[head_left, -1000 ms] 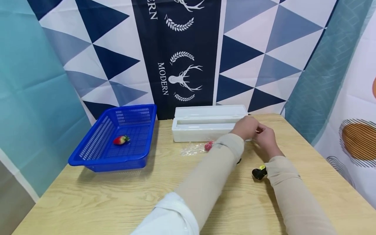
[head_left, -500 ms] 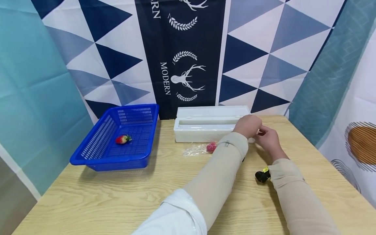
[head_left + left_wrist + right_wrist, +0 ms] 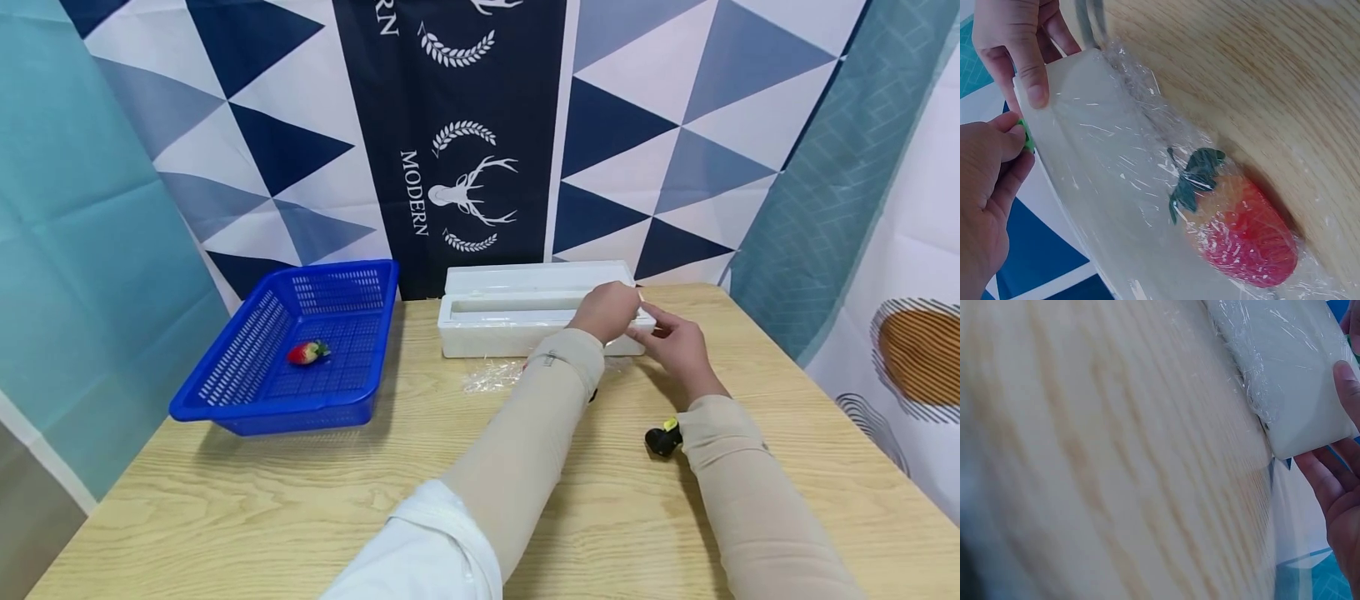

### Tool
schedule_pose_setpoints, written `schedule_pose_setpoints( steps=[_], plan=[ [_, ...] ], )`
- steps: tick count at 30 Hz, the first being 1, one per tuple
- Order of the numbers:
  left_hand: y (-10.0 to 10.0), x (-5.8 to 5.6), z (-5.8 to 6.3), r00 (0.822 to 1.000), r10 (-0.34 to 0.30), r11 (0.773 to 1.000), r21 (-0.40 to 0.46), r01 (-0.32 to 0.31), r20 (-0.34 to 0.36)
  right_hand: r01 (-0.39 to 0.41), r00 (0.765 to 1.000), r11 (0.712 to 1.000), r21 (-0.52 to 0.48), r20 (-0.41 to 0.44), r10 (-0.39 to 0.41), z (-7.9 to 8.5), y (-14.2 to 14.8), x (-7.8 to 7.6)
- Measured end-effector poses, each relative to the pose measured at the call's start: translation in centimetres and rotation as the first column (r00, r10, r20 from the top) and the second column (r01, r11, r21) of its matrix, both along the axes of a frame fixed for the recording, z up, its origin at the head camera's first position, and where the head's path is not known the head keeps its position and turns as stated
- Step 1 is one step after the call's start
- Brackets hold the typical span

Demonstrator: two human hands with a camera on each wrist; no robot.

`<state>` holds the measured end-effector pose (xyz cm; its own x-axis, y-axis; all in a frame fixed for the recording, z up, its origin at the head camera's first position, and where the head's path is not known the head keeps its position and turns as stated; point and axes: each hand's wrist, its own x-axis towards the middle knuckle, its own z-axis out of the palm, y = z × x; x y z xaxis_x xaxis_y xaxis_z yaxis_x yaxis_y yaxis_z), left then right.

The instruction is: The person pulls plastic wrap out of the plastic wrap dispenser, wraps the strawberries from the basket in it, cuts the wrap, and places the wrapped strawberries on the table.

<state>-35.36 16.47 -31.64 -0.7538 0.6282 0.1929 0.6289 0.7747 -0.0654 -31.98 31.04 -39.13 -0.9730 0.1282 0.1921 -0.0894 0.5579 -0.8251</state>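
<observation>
A long white cling film box (image 3: 540, 333) lies with its lid raised at the back of the table. Clear cling film (image 3: 1116, 156) hangs over its front, and a red strawberry (image 3: 1247, 237) with green leaves is wrapped in the film. In the head view my left sleeve hides most of that strawberry. My left hand (image 3: 606, 312), at the box's right part, pinches a small green piece (image 3: 1026, 135) at the box edge. My right hand (image 3: 677, 348) grips the box's right end, its thumb (image 3: 1346, 387) on one face and fingers underneath.
A blue plastic basket (image 3: 281, 411) stands on the left, with another strawberry (image 3: 306, 352) in it. Beside my right sleeve is a black device with a yellow tag (image 3: 663, 439). The wooden table (image 3: 337, 508) stretches in front, and patterned cloth (image 3: 465, 100) hangs behind the box.
My left hand has moved a little left along the box. My right hand, earlier with its fingers close to the left hand, now holds the box's right end.
</observation>
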Motion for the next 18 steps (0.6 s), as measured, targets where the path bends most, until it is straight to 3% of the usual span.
schedule_pose_setpoints(
  steps=[5, 18],
  plan=[
    [-0.22, -0.36, -0.26, 0.999, -0.024, 1.0, 0.018, 0.025, -0.034, -0.001, 1.0, 0.999, -0.038, 0.01, 0.002, 0.08, 0.15, 0.11],
    [-0.81, -0.27, -0.47, 1.0, -0.004, 0.999, 0.04, 0.004, -0.009, -0.004, 1.0, 0.999, -0.045, -0.02, 0.003, -0.26, -0.04, 0.07]
  ],
)
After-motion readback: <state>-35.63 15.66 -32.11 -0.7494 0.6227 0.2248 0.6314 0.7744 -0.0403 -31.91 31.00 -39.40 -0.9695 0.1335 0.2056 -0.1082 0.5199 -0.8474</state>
